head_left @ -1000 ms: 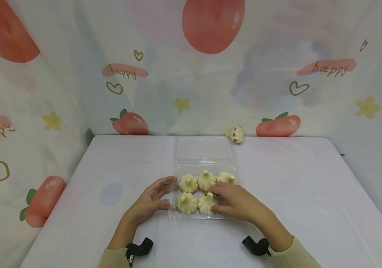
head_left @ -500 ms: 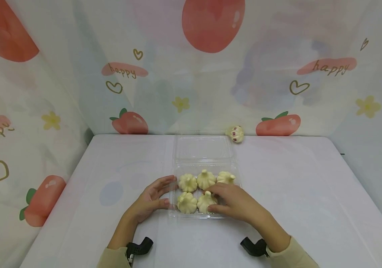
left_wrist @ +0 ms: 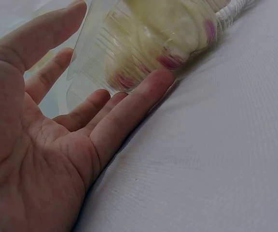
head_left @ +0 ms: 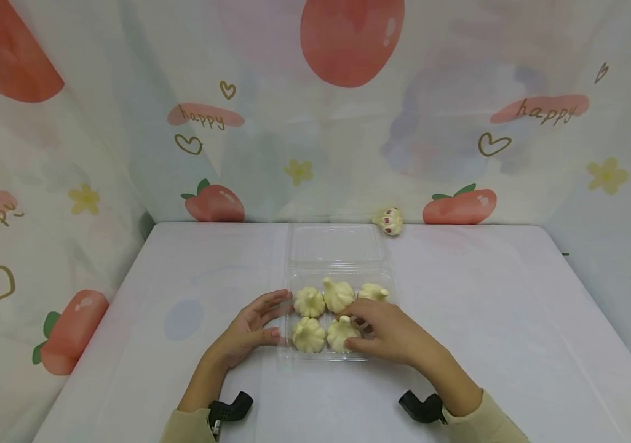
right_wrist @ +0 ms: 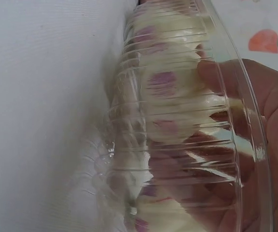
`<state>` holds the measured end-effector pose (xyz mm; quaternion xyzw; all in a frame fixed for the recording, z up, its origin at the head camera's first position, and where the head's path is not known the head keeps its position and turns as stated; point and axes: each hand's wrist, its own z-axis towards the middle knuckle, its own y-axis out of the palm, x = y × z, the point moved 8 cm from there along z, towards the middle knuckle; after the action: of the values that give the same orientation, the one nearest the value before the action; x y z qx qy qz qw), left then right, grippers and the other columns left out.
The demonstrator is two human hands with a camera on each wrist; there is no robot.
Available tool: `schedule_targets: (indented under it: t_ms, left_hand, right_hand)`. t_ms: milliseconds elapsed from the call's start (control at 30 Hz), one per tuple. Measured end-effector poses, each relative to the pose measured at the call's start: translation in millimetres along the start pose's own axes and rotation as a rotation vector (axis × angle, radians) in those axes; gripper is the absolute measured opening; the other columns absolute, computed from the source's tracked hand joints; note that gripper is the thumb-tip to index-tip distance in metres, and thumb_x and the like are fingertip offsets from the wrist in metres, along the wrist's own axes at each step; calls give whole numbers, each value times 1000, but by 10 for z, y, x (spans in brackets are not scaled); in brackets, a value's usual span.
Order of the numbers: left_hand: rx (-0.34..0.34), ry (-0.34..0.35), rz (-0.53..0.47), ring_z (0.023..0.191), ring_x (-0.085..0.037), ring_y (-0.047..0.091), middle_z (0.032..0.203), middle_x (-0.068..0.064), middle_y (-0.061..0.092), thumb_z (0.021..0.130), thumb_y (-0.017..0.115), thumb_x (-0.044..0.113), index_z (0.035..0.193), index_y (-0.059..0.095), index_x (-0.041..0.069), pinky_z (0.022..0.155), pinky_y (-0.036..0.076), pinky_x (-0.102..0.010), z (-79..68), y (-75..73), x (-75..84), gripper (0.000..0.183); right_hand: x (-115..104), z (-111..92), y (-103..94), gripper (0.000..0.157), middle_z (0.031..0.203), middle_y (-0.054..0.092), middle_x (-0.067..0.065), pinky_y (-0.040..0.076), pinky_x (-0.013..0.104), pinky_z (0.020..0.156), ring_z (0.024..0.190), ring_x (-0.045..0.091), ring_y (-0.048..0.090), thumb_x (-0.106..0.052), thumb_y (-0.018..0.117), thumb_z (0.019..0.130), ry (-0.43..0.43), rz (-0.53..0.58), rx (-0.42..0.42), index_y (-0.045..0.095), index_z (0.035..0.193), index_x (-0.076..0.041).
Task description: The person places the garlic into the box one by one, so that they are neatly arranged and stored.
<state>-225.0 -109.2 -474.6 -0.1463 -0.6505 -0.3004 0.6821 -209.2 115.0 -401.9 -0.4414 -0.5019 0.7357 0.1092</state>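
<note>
A clear plastic clamshell box (head_left: 337, 269) lies on the table with its lid open toward the back. Several pale garlic bulbs (head_left: 309, 335) stand inside in two rows, stems up; purple patches show low on them through the walls in both wrist views. My left hand (head_left: 251, 323) steadies the box's left side, its fingers spread and fingertips against the plastic. Inside the box, my right hand (head_left: 393, 329) has thumb and fingers around the front middle garlic bulb (head_left: 342, 334). That hand's fingers also lie close to the back middle bulb (head_left: 338, 295) and hide the front right compartment.
A separate garlic bulb (head_left: 390, 221) with purple marks lies behind the box, at the table's back edge. White cloth covers the table (head_left: 476, 295). Patterned cloth (head_left: 349, 147) hangs behind and at the sides. Black wrist mounts (head_left: 422, 407) sit on both forearms.
The back middle bulb has tipped left, its stem now leaning that way. My right fingers have shifted slightly within the box; the left hand has stayed in place.
</note>
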Motion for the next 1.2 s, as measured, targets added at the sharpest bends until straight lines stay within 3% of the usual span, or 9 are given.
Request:
schedule_targets:
  t_ms: [500, 700, 933, 1100, 1200]
  left_hand:
    - [13, -5, -5, 149, -37, 25, 162, -19, 20, 93, 59, -9, 156, 29, 7, 91, 56, -43, -24, -11, 20, 71]
    - [7, 13, 0, 149, -36, 26, 162, -20, 20, 94, 58, -10, 156, 29, 6, 90, 56, -43, -18, -18, 30, 71]
    - [3, 8, -10, 149, -34, 27, 162, -20, 20, 94, 58, -10, 155, 31, 7, 91, 56, -42, 10, -4, 25, 70]
    - [0, -2, -1, 149, -34, 27, 163, -21, 19, 93, 60, -8, 155, 30, 7, 91, 56, -40, -3, -2, 13, 70]
    - [3, -3, 9, 149, -35, 27, 162, -20, 20, 93, 60, -8, 155, 31, 6, 92, 56, -39, -9, -14, 1, 70]
  right_hand:
    - [-33, 26, 6, 40, 115, 68, -3, 56, 31, 82, 96, 10, 67, -27, 79, 86, -42, 13, -3, 66, 120, -12]
    - [-22, 20, -40, 39, 118, 67, -7, 56, 33, 84, 100, 12, 67, -31, 75, 90, -4, 47, -25, 65, 125, -16]
    - [114, -27, -433, 38, 122, 68, 4, 58, 41, 83, 103, 24, 69, -28, 73, 93, 12, 164, 50, 63, 127, -15]
    - [375, 11, -886, 26, 111, 72, 2, 57, 33, 75, 93, 17, 69, -22, 74, 92, 61, 95, 212, 69, 116, -16]
    - [633, 81, -1099, 25, 110, 72, 3, 56, 36, 75, 94, 20, 69, -23, 73, 93, 131, 65, 301, 69, 114, -12]
